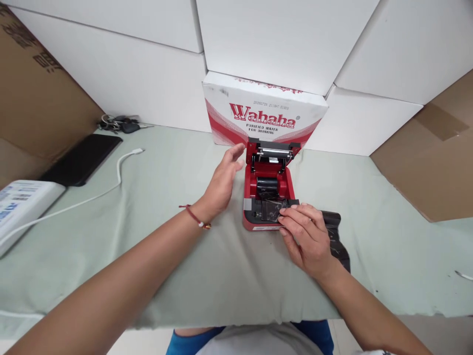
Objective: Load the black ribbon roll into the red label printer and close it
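A small red printer (268, 195) sits on the pale green cloth with its black lid (274, 149) tipped up at the back. A dark roll lies in its open bay. My left hand (220, 184) rests beside the printer's left side, fingers stretched toward the lid and holding nothing. My right hand (308, 238) lies at the printer's front right corner, its fingertips pressed on a dark glossy film strip (271, 209) that runs out to the right under the hand to a crumpled black length (336, 236).
A red and white Wahaha carton (264, 116) stands right behind the printer among white foam blocks. At the left lie a black phone (83, 158), keys (118, 123), a white cable (111, 190) and a white device (20, 207). Brown cardboard (428, 158) leans at right.
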The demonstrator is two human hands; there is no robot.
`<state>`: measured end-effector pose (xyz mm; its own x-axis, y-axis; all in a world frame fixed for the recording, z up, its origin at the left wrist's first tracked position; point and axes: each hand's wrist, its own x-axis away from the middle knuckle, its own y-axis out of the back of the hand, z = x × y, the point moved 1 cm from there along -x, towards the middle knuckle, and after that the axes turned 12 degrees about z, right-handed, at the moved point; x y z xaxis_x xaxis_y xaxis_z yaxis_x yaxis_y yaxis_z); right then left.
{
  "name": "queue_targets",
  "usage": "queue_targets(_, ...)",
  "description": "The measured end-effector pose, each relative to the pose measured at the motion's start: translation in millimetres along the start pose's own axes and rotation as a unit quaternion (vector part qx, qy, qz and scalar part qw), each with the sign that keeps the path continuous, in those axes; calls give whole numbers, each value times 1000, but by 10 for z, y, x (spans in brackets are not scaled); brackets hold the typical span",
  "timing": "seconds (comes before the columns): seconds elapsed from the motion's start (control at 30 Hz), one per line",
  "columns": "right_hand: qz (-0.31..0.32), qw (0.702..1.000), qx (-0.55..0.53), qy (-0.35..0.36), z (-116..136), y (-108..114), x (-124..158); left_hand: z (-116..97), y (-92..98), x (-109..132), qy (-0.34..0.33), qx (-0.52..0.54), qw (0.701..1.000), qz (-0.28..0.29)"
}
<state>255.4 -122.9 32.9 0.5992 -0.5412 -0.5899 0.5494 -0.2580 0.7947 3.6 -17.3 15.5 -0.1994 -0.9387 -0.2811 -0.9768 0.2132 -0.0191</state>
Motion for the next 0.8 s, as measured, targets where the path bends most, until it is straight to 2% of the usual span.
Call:
queue_targets(0.1, -4, 1000, -28, -11, -5, -17, 0, -160, -23, -238, -8, 0, 1000, 6)
queue_targets(0.17, -5, 999, -32, -15, -6, -19, 6, -244, -38, -269, -12, -8, 1000, 22)
queue_targets(0.23, -3, 999, -30, -13, -5, -12, 13, -286, -32, -168, -32, -57, 998, 23)
queue_targets(0.3, 3, 1000, -27, -13, -5, -3, 20, -280, -3, 27, -66, -151, 986, 20)
queue_targets(0.4, 11, 1000, -24, -8, -10, 1, 33, -194, 29, 333, -141, -263, 949, 105)
queue_targets(0.47, 10, 1000, -21, -1, -13, -5, 43, -118, 41, 455, -168, -295, 934, 113)
queue_targets(0.6, 4, 1000, -19, -4, -21, -23, 55, -40, 34, 477, -196, -278, 933, 117)
queue_targets(0.8, 11, 999, -35, -5, -15, -13, 45, -56, 50, 452, -131, -210, 955, 162)
